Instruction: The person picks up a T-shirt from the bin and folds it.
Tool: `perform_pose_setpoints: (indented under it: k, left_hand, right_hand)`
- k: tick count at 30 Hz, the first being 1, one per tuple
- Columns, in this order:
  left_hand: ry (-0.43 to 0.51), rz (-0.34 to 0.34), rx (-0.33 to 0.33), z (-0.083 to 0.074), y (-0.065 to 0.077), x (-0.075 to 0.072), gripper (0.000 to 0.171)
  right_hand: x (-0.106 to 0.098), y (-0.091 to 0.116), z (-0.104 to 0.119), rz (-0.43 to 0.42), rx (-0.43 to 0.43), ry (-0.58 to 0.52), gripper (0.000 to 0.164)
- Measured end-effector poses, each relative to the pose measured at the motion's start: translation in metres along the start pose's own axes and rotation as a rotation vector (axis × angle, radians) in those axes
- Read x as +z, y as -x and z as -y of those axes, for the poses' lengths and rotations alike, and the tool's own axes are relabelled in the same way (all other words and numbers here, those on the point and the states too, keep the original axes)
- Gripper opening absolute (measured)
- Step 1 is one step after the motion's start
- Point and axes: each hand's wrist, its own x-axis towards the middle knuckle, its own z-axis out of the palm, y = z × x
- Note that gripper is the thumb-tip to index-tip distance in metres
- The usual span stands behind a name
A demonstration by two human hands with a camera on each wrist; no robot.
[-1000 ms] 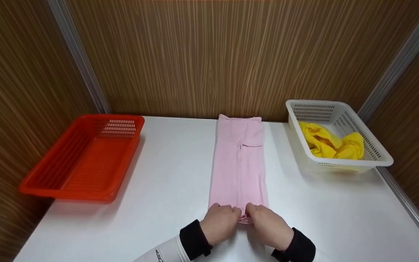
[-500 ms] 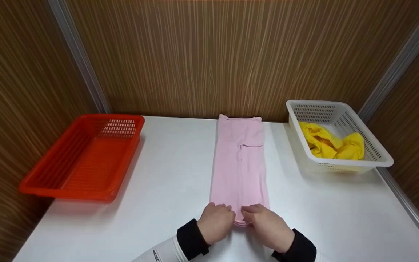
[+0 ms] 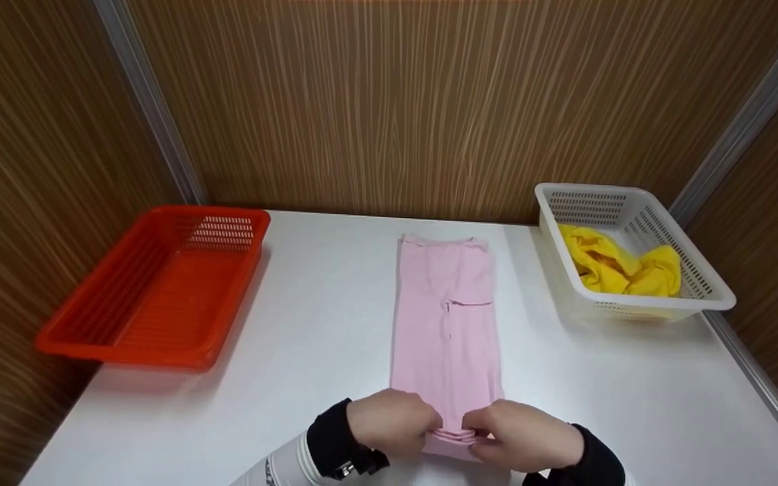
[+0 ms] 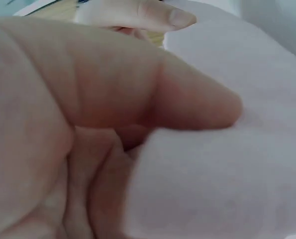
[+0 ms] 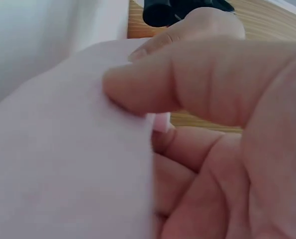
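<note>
A pink garment (image 3: 450,337), folded into a long narrow strip, lies lengthwise on the white table. A short horizontal seam and a line down its middle show on top. At its near end the layers bunch in a small fold between my hands. My left hand (image 3: 396,422) pinches the left part of this end; in the left wrist view its thumb (image 4: 197,102) presses on top of the cloth. My right hand (image 3: 524,435) pinches the right part, with its thumb (image 5: 143,84) above the cloth and fingers curled below in the right wrist view.
A red plastic basket (image 3: 139,354) stands on the left. At the back right is a white basket (image 3: 652,304) holding a crumpled yellow cloth (image 3: 622,266). Wood-patterned panels (image 3: 389,108) wall the white table (image 3: 321,304) at the back and sides.
The garment has slid toward me, its far end now away from the back panel. Both hands have come nearer and regripped the near end, where a fold now shows.
</note>
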Motion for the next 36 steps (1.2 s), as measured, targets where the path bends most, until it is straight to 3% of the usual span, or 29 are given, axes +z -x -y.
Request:
perform_pose_setpoints:
  k: [5,10,15,20,29,36]
  left_hand:
    - [0.103,-0.116,-0.022,0.017,-0.002,-0.016,0.010]
    - [0.310,-0.233,-0.062,0.043,-0.010,-0.026,0.012]
    - [0.566,-0.326,-0.137,0.071,-0.030,-0.034,0.017]
    - [0.721,-0.417,-0.233,0.099,-0.057,-0.035,0.019]
    - [0.787,-0.473,-0.351,0.137,-0.101,-0.033,0.022]
    - [0.780,-0.461,-0.482,0.152,-0.123,-0.015,0.023]
  right_hand:
    - [-0.016,-0.003,-0.006,-0.081,0.025,-0.050,0.013]
    - [-0.042,-0.016,-0.022,-0.101,0.101,-0.078,0.014]
    - [-0.068,-0.038,-0.044,-0.117,0.205,-0.072,0.017]
    - [-0.088,-0.064,-0.068,-0.138,0.274,-0.088,0.015]
    - [-0.106,-0.108,-0.113,-0.112,0.369,-0.045,0.019]
    - [-0.095,-0.133,-0.137,-0.081,0.436,0.009,0.022]
